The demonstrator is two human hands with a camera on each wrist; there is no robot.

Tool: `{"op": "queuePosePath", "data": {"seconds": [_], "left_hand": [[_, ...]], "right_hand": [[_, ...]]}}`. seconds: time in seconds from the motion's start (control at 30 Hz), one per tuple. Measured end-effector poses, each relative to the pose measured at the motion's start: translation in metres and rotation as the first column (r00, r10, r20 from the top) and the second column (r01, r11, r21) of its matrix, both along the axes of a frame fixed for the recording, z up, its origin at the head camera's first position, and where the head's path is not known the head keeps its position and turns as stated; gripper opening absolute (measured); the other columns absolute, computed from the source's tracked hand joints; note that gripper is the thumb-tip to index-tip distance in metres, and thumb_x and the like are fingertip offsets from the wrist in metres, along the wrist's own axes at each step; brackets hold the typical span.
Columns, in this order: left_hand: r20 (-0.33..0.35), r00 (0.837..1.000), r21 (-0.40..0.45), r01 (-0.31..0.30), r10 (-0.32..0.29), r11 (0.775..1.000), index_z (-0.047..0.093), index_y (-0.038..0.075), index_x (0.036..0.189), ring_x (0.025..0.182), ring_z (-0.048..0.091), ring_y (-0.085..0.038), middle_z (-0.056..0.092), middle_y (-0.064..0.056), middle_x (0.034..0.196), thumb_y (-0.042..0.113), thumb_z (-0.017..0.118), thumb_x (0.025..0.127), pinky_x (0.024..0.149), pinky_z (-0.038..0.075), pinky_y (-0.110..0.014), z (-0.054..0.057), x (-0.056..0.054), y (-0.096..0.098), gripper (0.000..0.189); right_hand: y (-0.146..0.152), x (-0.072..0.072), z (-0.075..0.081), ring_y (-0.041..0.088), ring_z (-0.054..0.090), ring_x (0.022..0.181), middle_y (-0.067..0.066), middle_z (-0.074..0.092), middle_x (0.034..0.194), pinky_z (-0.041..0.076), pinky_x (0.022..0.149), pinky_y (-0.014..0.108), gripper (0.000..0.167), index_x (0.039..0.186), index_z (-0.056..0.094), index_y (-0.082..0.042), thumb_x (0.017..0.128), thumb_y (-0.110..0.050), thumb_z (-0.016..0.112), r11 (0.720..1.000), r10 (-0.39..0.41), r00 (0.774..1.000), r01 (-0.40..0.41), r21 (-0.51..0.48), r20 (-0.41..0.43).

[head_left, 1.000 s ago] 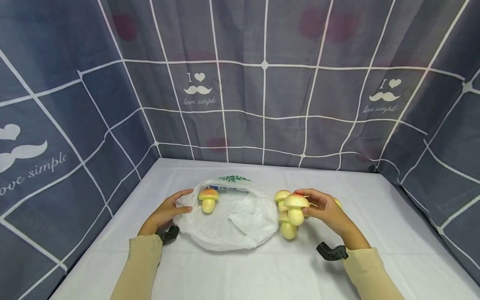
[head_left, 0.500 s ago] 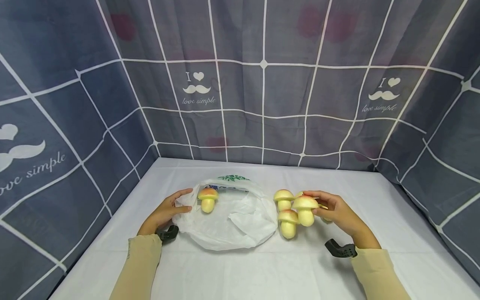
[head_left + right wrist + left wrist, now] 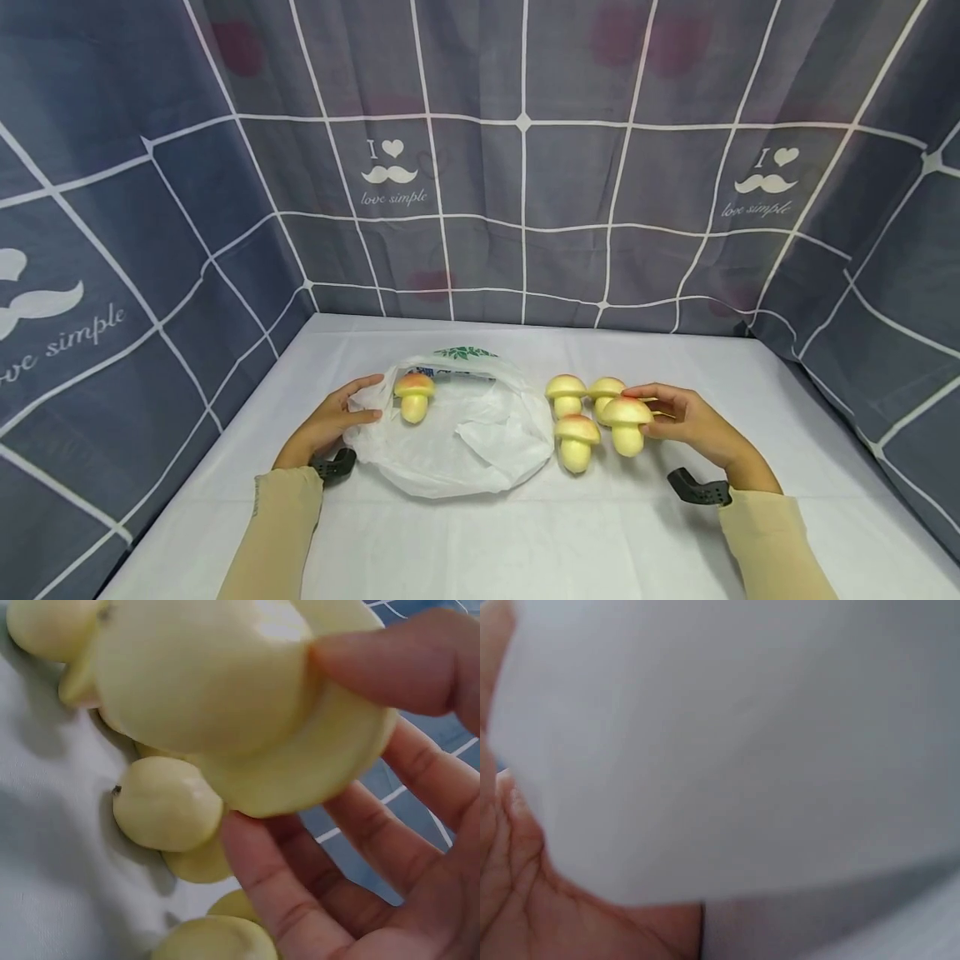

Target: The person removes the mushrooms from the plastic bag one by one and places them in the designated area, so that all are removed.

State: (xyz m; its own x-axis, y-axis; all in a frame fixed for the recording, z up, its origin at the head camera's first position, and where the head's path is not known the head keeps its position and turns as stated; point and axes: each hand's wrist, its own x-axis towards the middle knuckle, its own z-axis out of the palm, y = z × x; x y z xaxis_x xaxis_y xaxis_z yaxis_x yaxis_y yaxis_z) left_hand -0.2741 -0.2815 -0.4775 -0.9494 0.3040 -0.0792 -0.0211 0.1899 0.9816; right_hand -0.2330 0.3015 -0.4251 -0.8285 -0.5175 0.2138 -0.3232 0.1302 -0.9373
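Note:
My right hand [image 3: 686,423] pinches a yellow toy mushroom [image 3: 627,415] with a reddish-topped cap between thumb and fingers; the right wrist view shows the thumb [image 3: 390,667] on the cap's edge. Just left of it, three more toy mushrooms stand close together: one at the back left [image 3: 566,398], one in front [image 3: 577,454] and one partly covered behind the held one [image 3: 604,390]. My left hand [image 3: 330,423] grips the left rim of a white plastic bag [image 3: 480,467]. Inside the bag's mouth lies another toy mushroom [image 3: 414,398]. Bag film hides most of the left wrist view.
The table has a white cloth [image 3: 480,550]. Dark grey checked curtains [image 3: 480,167] enclose its back and both sides. Green leaf print [image 3: 465,352] shows on the bag's far rim. A black wrist camera mount [image 3: 697,487] hangs under the right wrist.
My right hand has moved rightward with the mushroom it holds, away from the bag, uncovering the mushrooms on the left. The left hand and the bag stay in place.

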Motion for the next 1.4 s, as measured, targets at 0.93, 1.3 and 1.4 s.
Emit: {"op": "queuePosePath", "data": {"seconds": [0.93, 1.3, 1.4], "left_hand": [[-0.006, 1.000, -0.006, -0.011, 0.011, 1.000, 0.033, 0.000, 0.168, 0.112, 0.064, -0.012, 0.028, -0.032, 0.170, 0.004, 0.075, 0.100, 0.085, 0.062, -0.032, 0.004, 0.001, 0.002, 0.080], [-0.011, 1.000, -0.036, -0.021, 0.021, 0.999, 0.034, 0.002, 0.168, 0.128, 0.057, -0.022, 0.024, -0.028, 0.174, 0.005, 0.075, 0.101, 0.087, 0.061, -0.031, 0.004, 0.001, 0.001, 0.080], [-0.009, 1.000, -0.042, -0.021, 0.021, 0.999, 0.033, 0.002, 0.168, 0.130, 0.056, -0.026, 0.023, -0.028, 0.174, 0.006, 0.075, 0.101, 0.087, 0.061, -0.032, 0.004, 0.001, 0.002, 0.080]], "right_hand": [[0.009, -0.001, -0.011, 0.006, 0.068, 0.114, -0.008, 0.060, 0.133, 0.058, 0.092, 0.024, 0.043, 0.134, 0.065, 0.014, 0.093, 0.009, 0.077, 0.990, 0.056, 0.998, -0.051, 0.135, -0.032], [0.004, -0.002, -0.013, 0.007, 0.071, 0.111, 0.001, 0.057, 0.130, 0.060, 0.090, 0.024, 0.040, 0.127, 0.066, 0.015, 0.090, 0.011, 0.079, 0.988, 0.056, 0.993, -0.040, 0.149, -0.104], [0.004, -0.002, -0.013, 0.005, 0.070, 0.112, -0.002, 0.059, 0.131, 0.059, 0.091, 0.023, 0.041, 0.129, 0.066, 0.016, 0.091, 0.010, 0.079, 0.987, 0.051, 0.994, -0.035, 0.158, -0.097]]}}
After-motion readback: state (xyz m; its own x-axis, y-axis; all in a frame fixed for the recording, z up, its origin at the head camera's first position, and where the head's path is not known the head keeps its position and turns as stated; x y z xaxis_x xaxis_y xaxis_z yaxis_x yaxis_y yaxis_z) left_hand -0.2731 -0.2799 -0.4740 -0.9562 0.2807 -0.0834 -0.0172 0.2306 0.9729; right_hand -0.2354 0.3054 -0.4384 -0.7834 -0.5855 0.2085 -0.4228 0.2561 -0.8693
